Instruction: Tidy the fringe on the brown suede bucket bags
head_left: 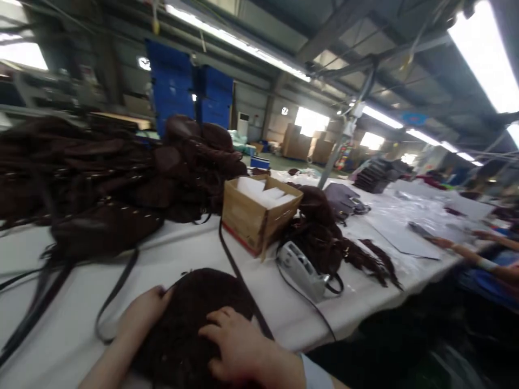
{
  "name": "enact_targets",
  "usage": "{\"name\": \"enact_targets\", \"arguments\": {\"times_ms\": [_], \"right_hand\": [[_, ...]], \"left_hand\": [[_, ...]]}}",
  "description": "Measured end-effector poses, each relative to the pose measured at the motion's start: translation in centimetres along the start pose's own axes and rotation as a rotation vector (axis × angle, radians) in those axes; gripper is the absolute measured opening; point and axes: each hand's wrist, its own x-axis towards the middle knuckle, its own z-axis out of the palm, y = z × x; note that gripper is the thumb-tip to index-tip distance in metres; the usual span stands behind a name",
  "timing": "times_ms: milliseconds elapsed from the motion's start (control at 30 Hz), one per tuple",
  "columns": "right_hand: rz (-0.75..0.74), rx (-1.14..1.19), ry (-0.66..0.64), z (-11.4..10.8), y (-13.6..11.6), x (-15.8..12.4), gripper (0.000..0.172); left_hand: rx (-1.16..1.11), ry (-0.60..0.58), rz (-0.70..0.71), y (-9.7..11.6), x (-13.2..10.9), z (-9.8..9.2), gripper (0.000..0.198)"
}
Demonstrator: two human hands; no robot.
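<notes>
A dark brown bag (pixel 190 324) lies on the white-covered table right in front of me. At its left edge my left hand (pixel 146 310) is closed on the material, with the fingertips partly hidden. My right hand (pixel 239 340) rests on top of the bag, its fingers apart and slightly bent. A dark strap (pixel 237 270) runs from near the cardboard box down past the bag's right side. Another loose strap (pixel 117 294) curves over the cloth left of my left hand.
A cardboard box (pixel 243 216) with white papers stands beyond the bag. To its right are a grey tape-dispenser-like device (pixel 302 270) with a cable and brown fringed bags (pixel 324 237). Piled brown bags (pixel 121 167) fill the left. A co-worker's hand (pixel 441 243) shows at far right.
</notes>
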Motion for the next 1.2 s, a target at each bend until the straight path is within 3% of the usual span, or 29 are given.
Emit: {"name": "enact_targets", "arguments": {"times_ms": [133, 233, 400, 533, 633, 733, 833, 1000, 1200], "right_hand": [[0.129, -0.1, -0.027, 3.0, -0.7, 1.7, 0.026], [0.056, -0.126, -0.098, 3.0, 0.4, 0.8, 0.018], [-0.065, -0.107, -0.217, 2.0, 2.1, -3.9, 0.012], [-0.005, 0.005, -0.303, 1.0, 3.0, -8.7, 0.017], [0.085, 0.068, -0.283, -0.6, 3.2, -10.1, 0.018], [0.086, 0.135, -0.091, -1.8, 1.9, -8.4, 0.017], [-0.023, 0.147, 0.037, -1.3, -0.2, -4.7, 0.024], [-0.13, -0.118, -0.097, 1.2, -1.4, 0.7, 0.017], [-0.118, -0.207, -0.2, 1.7, 0.5, 1.1, 0.014]], "left_hand": [[0.019, 0.013, -0.007, 0.4, -1.2, 0.0, 0.048], [0.028, 0.01, -0.01, 1.3, -1.2, 0.4, 0.051], [0.035, -0.009, -0.013, 1.1, -1.5, 0.4, 0.053], [0.047, -0.005, -0.028, 1.0, -1.3, 0.7, 0.053], [0.046, -0.005, -0.04, 1.0, -1.1, 0.9, 0.054], [0.045, -0.003, -0.049, 1.1, -1.1, 0.9, 0.053], [0.047, 0.001, -0.047, 1.2, -1.2, 0.9, 0.052], [0.044, 0.014, -0.052, 1.3, -1.4, 0.8, 0.051], [0.045, 0.024, -0.047, 1.3, -1.3, 0.9, 0.054]]}}
